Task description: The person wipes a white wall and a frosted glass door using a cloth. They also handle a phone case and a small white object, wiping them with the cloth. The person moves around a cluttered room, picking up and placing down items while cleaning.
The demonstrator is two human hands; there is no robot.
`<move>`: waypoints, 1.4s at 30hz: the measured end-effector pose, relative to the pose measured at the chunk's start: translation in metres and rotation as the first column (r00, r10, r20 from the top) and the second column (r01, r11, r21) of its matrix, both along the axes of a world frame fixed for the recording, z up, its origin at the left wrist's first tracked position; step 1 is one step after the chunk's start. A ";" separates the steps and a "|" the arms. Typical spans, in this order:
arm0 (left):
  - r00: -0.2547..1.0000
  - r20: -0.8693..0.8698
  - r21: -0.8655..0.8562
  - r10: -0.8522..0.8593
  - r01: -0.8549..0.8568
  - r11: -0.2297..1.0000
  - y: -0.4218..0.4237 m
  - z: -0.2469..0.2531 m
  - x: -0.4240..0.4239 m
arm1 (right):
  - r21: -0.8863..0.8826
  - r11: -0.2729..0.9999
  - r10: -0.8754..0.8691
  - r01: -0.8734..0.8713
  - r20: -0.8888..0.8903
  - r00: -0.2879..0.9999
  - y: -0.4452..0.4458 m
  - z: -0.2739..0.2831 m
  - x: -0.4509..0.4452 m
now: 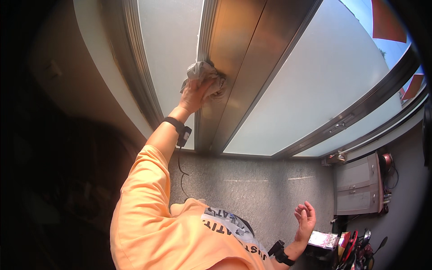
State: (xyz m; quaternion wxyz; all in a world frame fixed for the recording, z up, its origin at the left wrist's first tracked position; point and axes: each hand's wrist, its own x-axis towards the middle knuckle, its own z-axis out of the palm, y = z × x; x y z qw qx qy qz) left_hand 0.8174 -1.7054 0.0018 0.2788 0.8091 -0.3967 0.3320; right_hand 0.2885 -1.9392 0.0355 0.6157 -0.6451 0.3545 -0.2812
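Observation:
My left hand (195, 94) presses a crumpled grey cloth (204, 72) against the brown metal frame post (233, 64) between two frosted glass panels, near the post's left edge. The fingers are partly hidden in the folds. A dark band with a small box and a hanging cable is on the left wrist. My right hand (305, 219) is low on the right, away from the frame, its fingers loosely curled and nothing held. A black device is strapped to that wrist.
Frosted glass panels (287, 77) flank the post. A metal door handle (341, 124) is at the right. A light cabinet (357, 185) stands by the right wall. Near my right hand lie a printed packet (323, 239) and a red vehicle part with a mirror. The floor (246, 189) is speckled grey.

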 end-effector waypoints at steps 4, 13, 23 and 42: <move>0.956 0.294 -0.124 -0.003 0.041 0.991 0.016 0.124 0.021 | -0.017 1.000 0.013 -0.014 -0.052 0.999 -0.001 0.003 0.004; 0.761 0.515 -0.379 0.394 -0.209 0.901 0.043 0.319 0.044 | 0.016 1.000 0.022 -0.021 -0.084 0.996 -0.001 -0.009 -0.004; 0.928 0.223 -0.434 0.299 -0.180 0.883 0.075 0.051 0.038 | -0.010 0.999 0.039 -0.040 -0.083 0.996 0.000 -0.009 0.005; 0.945 0.298 -0.519 0.138 0.039 0.854 -0.060 0.209 -0.013 | 0.025 0.995 0.095 -0.093 -0.096 0.991 0.013 -0.001 0.018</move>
